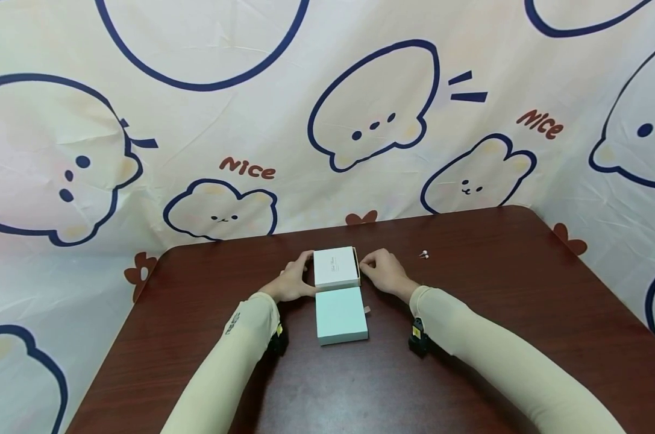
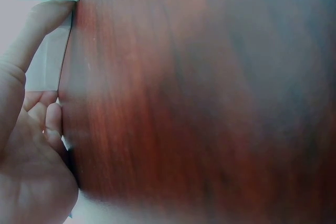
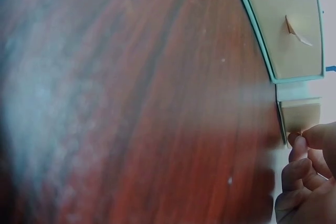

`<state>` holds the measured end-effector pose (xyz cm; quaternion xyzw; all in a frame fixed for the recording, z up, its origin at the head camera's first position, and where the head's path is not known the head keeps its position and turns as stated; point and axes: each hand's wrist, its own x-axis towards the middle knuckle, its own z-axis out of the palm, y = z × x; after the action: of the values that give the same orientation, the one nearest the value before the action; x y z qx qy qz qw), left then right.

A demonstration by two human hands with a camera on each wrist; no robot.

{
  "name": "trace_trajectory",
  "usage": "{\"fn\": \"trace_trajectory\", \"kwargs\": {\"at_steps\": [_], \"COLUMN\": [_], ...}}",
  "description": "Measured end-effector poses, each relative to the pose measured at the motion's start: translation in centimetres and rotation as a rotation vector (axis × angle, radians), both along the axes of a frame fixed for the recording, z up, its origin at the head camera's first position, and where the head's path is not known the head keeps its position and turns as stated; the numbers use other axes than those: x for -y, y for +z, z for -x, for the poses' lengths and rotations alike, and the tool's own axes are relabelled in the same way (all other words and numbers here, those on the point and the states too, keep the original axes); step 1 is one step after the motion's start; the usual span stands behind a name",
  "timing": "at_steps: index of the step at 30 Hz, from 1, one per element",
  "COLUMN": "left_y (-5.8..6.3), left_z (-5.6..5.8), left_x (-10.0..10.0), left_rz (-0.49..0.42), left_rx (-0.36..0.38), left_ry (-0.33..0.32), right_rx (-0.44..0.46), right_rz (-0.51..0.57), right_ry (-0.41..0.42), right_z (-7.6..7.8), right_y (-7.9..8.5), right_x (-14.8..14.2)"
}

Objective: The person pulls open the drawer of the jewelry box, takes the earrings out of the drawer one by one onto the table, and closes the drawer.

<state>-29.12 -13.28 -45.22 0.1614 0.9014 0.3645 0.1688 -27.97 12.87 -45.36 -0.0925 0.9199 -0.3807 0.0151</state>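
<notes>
A white box (image 1: 334,267) with small lettering on its lid lies on the table behind a teal box (image 1: 340,316). My left hand (image 1: 290,280) holds the white box from its left side, thumb at the near edge and fingers toward the far edge. At the right end, my right hand (image 1: 385,272) pinches something small at the tan inner drawer (image 3: 302,114); the fingertips mostly hide it. A dark gap shows along that end in the head view. From the teal box's tan right end sticks a short ribbon tab (image 3: 298,33).
To the right of my right hand lie small white objects (image 1: 424,254) with thin stems, too small to identify. The dark wooden table (image 1: 495,265) ends at a cloth backdrop (image 1: 294,132) printed with cartoon faces. Each wrist carries a black device (image 1: 418,339).
</notes>
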Motion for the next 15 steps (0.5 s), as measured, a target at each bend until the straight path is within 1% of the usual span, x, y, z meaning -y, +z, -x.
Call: {"fn": "trace_trajectory", "kwargs": {"at_steps": [15], "left_y": [0.19], "left_z": [-0.13], "left_x": [-0.02], "left_rz": [0.000], "left_rx": [0.007], "left_ry": [0.007], "right_rx": [-0.009], "right_rz": [0.008], "right_ry": [0.001], "right_z": [-0.28], "right_y": [0.11], "right_x": [0.39]}}
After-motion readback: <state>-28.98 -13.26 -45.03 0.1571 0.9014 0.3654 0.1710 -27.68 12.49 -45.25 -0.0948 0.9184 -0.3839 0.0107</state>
